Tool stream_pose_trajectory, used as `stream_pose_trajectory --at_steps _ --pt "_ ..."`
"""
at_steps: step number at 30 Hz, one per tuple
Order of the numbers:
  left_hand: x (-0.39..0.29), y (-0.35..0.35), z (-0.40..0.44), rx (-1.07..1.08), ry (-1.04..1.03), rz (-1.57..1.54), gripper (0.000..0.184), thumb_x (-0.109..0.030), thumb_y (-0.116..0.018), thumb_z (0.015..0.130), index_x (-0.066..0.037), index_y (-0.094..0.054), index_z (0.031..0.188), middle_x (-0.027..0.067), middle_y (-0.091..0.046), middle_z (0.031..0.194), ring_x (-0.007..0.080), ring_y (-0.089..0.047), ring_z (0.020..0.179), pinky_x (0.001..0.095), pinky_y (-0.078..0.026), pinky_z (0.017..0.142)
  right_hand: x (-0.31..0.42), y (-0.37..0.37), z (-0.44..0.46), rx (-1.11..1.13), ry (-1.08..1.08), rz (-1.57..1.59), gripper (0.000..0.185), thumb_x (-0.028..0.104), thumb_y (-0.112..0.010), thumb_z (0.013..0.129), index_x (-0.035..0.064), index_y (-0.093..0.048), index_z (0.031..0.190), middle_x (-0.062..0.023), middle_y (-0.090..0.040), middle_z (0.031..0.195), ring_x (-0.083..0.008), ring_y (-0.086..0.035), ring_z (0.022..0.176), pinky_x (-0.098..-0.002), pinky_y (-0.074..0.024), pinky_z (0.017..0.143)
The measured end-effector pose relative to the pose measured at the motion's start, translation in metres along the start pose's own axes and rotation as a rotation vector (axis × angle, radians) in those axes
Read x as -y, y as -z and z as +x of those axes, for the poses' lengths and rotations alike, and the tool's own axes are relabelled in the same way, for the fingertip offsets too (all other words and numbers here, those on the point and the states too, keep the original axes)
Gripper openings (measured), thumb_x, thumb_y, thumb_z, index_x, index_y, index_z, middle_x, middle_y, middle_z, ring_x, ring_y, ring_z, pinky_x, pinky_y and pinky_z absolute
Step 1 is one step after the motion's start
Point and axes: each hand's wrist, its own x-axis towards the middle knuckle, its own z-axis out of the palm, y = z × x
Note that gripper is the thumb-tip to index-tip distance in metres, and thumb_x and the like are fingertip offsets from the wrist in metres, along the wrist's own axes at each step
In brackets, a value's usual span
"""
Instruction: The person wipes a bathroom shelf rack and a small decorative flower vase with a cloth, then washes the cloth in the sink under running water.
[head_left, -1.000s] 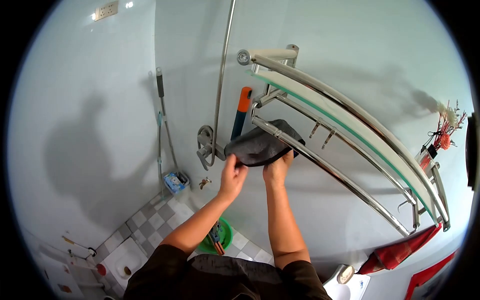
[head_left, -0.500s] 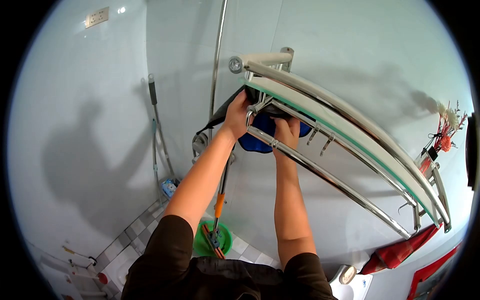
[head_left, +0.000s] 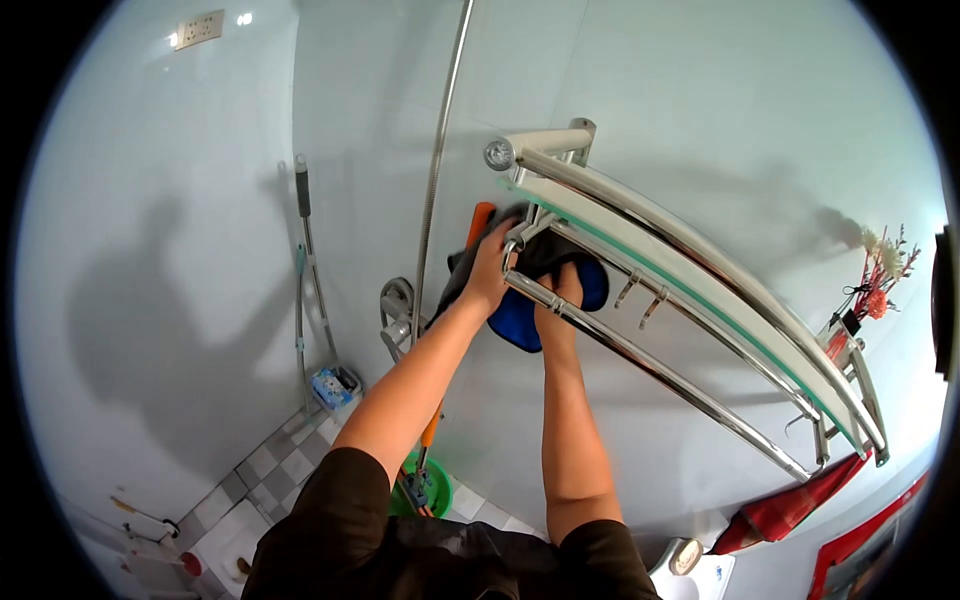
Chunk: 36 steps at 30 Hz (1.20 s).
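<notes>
Grasping a dark grey-and-blue cloth (head_left: 515,325) w/ both hands, the person has it bunched up at the near end of the metal rack (head_left: 660,376), just below the glass shelf (head_left: 600,213). Main relation: cloth lies right at the fingers, straight ahead of both forearms, spread approx. side to side. Its long axis seems to slant, grey end lower on the L, blue lobe out to the R; folds make it hard to be exact.

L hand (head_left: 488,272) is nearer the rack's end bracket, fingers bent over the dark upper part, w/ the bracket partly blocking the view. R hand (head_left: 560,292) sits lower & a bit R, fingers closed under the dark edge, blue fabric on either side; its fingertips are hidden, so exact hold can't be told. The rack's lower rail crosses by the R wrist, i.e. btwn camera & hand; touching or not, can't tell.

Orange-topped pole (head_left: 480,222) shows just behind the cloth, L of the bracket; shower hose (head_left: 440,170) runs up further L. Green basin (head_left: 440,492) is on the floor, well below the hands.
</notes>
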Motion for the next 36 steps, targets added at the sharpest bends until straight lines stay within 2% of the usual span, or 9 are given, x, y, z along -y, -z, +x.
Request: stream_pose_trajectory --at_steps 1,3,9,13,22,23,26,29,36 --pt "0.001 0.001 -0.007 -0.001 -0.007 -0.003 0.031 -0.02 -0.045 0.095 -0.002 -0.051 0.119 0.0044 -0.058 0.104 0.0093 -0.051 0.099 0.022 -0.039 0.084 -0.012 -0.001 -0.005 0.006 0.031 -0.059 0.03 0.005 -0.054 0.086 -0.0064 -0.049 0.114 -0.0121 -0.059 0.103 -0.0193 -0.054 0.094 -0.0291 -0.0425 0.083" --pt "-0.003 0.003 -0.022 -0.128 0.515 -0.437 0.028 -0.011 -0.042 0.094 -0.002 -0.052 0.118 0.008 -0.057 0.112 0.0169 -0.052 0.105 0.0282 -0.039 0.092 -0.018 0.001 -0.016 0.063 -0.054 -0.2 0.026 0.004 -0.055 0.086 -0.0054 -0.052 0.111 -0.0107 -0.059 0.104 -0.0176 -0.054 0.095 -0.0289 -0.0428 0.082" --pt "-0.002 0.02 -0.08 -0.394 0.313 -0.839 0.027 -0.011 -0.045 0.092 -0.002 -0.051 0.117 0.0079 -0.055 0.115 0.0179 -0.052 0.108 0.0332 -0.041 0.095 0.0 -0.003 -0.071 -0.139 -0.127 0.484 0.024 -0.001 -0.052 0.087 -0.0024 -0.054 0.111 -0.0059 -0.058 0.109 -0.0139 -0.052 0.101 -0.0259 -0.0404 0.088" --pt "-0.031 0.032 -0.103 -0.404 0.21 -0.877 0.026 -0.01 -0.047 0.091 -0.001 -0.051 0.115 0.0057 -0.056 0.112 0.0162 -0.053 0.104 0.0299 -0.041 0.092 0.002 0.009 -0.115 -0.223 -0.138 0.484 0.023 -0.001 -0.054 0.087 -0.0027 -0.055 0.109 -0.0065 -0.058 0.107 -0.0139 -0.053 0.1 -0.0265 -0.0414 0.087" --pt "-0.099 0.036 -0.035 -0.16 0.024 -0.161 0.033 -0.006 -0.048 0.09 0.006 -0.047 0.121 0.0106 -0.056 0.114 0.0162 -0.051 0.107 0.0277 -0.037 0.095 0.089 0.031 -0.123 -0.103 0.401 -0.171 0.03 -0.01 -0.058 0.075 -0.0044 -0.058 0.105 -0.0114 -0.06 0.104 -0.023 -0.056 0.094 -0.0316 -0.0408 0.086" --pt "-0.102 0.031 -0.022 -0.159 -0.009 -0.013 0.033 -0.004 -0.048 0.089 0.007 -0.046 0.12 0.012 -0.057 0.113 0.017 -0.052 0.107 0.0283 -0.038 0.095 0.102 0.029 -0.118 -0.054 0.4 -0.185 0.033 -0.008 -0.059 0.075 -0.0047 -0.057 0.108 -0.0148 -0.06 0.103 -0.0275 -0.056 0.094 -0.0333 -0.04 0.086" --pt "-0.108 0.021 0.022 -0.076 -0.139 0.275 0.03 -0.006 -0.05 0.083 0.005 -0.049 0.111 0.0281 -0.053 0.106 0.043 -0.05 0.101 0.0414 -0.04 0.088 0.129 0.019 -0.108 -0.015 0.397 -0.352 0.033 -0.006 -0.06 0.076 -0.0055 -0.056 0.109 -0.0178 -0.059 0.103 -0.0291 -0.056 0.093 -0.0336 -0.0405 0.086" --pt "-0.101 0.007 0.05 -0.026 -0.243 0.384 0.026 -0.01 -0.048 0.083 0.004 -0.051 0.105 0.0284 -0.054 0.104 0.0448 -0.051 0.096 0.0465 -0.042 0.083 0.132 0.008 -0.094 0.008 0.346 -0.353 0.033 0.0 -0.061 0.08 -0.0064 -0.054 0.112 -0.0186 -0.058 0.105 -0.0309 -0.055 0.096 -0.0337 -0.0404 0.087" --pt "-0.098 -0.002 0.054 0.064 0.022 0.469 0.03 -0.02 -0.052 0.083 0.001 -0.052 0.105 0.0262 -0.058 0.095 0.0455 -0.053 0.092 0.0457 -0.044 0.077 0.108 -0.012 -0.089 -0.131 0.285 -0.19 0.028 0.0 -0.059 0.083 -0.0061 -0.055 0.109 -0.0139 -0.058 0.103 -0.0216 -0.052 0.095 -0.03 -0.0389 0.087"
